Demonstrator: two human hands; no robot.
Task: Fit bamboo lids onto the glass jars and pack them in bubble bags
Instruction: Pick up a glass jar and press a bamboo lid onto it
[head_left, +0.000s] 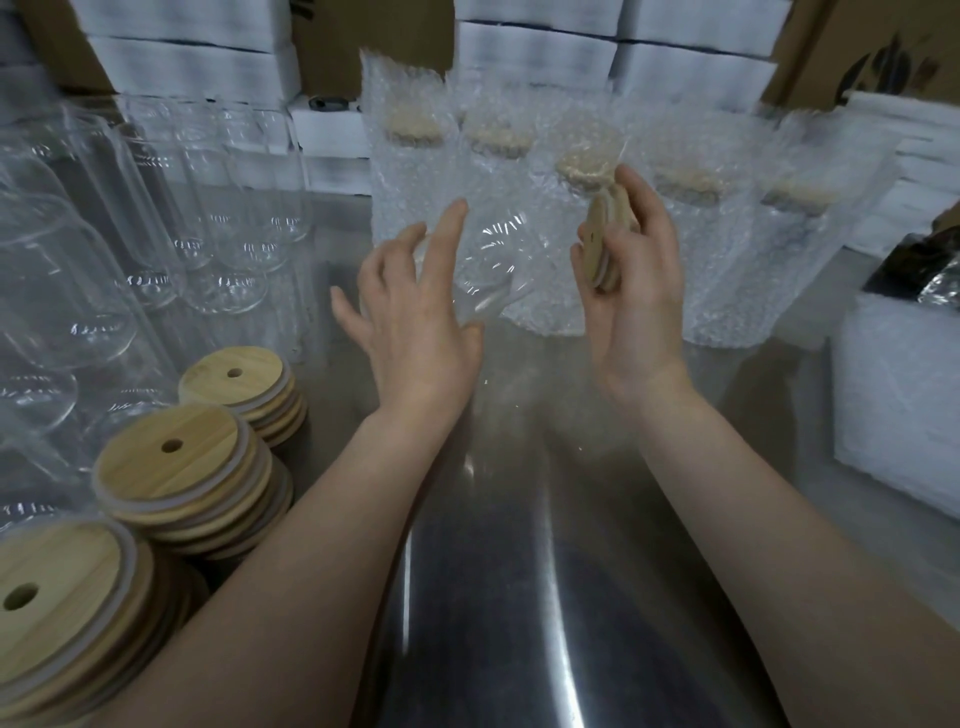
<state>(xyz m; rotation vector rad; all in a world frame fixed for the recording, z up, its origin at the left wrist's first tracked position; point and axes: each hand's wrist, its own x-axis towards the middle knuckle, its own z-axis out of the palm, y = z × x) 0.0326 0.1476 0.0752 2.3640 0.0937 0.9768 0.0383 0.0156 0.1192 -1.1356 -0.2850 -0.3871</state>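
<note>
Mid-air: right hand (640, 296) grips lid (602, 241); left hand (415, 317) (splayed)

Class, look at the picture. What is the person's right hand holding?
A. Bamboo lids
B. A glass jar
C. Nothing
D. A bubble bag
A: the right hand has its fingers and thumb curled round bamboo lids held on edge, while the left hand has its fingers spread.
</note>
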